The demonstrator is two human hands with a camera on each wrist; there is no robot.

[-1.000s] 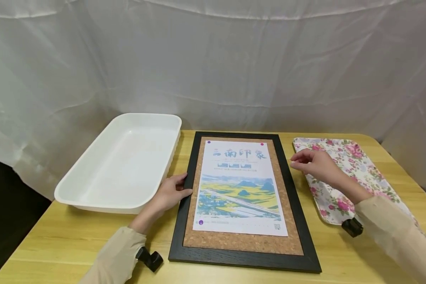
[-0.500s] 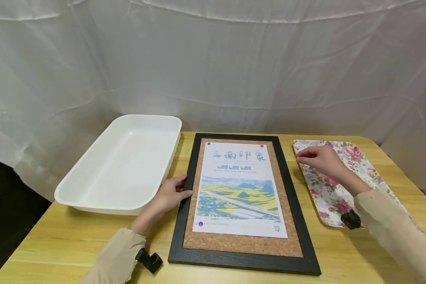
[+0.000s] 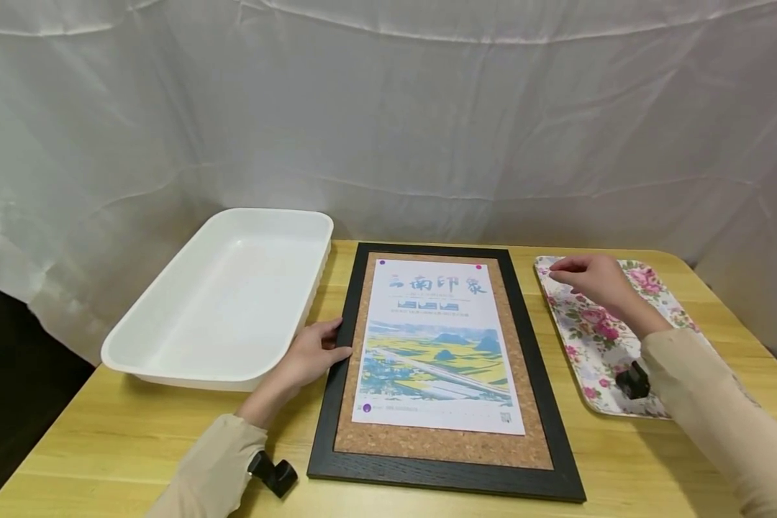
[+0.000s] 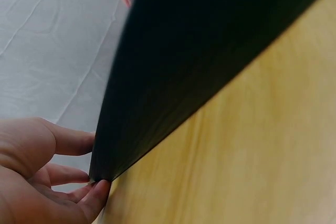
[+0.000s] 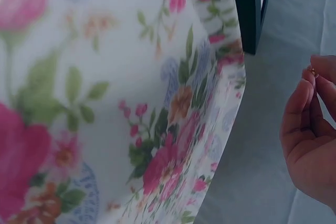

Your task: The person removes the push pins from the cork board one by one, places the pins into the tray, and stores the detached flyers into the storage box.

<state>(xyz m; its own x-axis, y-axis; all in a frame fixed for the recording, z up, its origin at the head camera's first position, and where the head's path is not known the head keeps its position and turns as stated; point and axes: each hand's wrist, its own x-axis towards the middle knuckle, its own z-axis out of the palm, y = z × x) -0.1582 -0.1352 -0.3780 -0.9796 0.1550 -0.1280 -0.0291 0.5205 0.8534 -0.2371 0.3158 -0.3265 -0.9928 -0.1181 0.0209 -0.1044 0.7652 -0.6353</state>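
A framed cork board (image 3: 443, 450) lies on the table, a printed poster (image 3: 437, 345) on it with coloured thumbtacks at three of its corners. Beside its left edge is my left hand (image 3: 307, 352); in the left wrist view the thumb and fingers (image 4: 97, 198) pinch the black frame (image 4: 157, 87). My right hand (image 3: 598, 280) hovers over the far left part of the floral tray (image 3: 615, 360). Its thumb and fingertips pinch a tiny brass-coloured thumbtack (image 5: 313, 71), mostly hidden by the fingers in the right wrist view.
A deep white plastic tray (image 3: 233, 302) stands on the left of the wooden table (image 3: 103, 446), close to my left wrist. Pale curtain cloth (image 3: 427, 129) hangs behind the table's back edge.
My right hand has moved away and slightly to the right, from beside the frame's right edge to over the floral tray. The left hand stays on the frame.
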